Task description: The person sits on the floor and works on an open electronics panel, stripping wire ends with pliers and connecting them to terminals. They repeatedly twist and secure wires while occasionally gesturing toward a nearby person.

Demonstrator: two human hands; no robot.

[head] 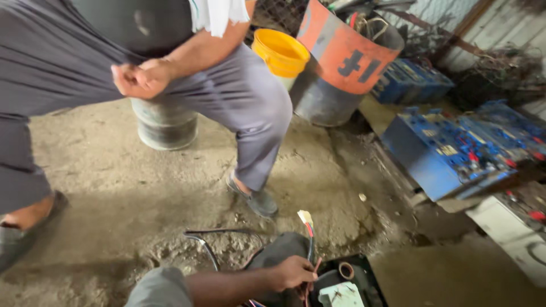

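Midway: wiring on black unit in hand.
Left hand (293, 273) pinches the red-and-black wire bundle (310, 241) upright above the black unit (364, 278); white connector (305, 216) hangs unattached. Right hand out of view. A bystander's fist (139, 78) is nearby.

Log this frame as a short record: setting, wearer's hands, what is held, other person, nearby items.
setting: rough dirt and concrete floor
visible hand: grips a bundle of wires ending in a pale connector; which hand it is, unclear
other hand: not in view
below hand: black case with a tape roll
other person: seated on a grey cylinder, fist at the knee
nearby: yellow bucket, orange and grey drum, blue batteries
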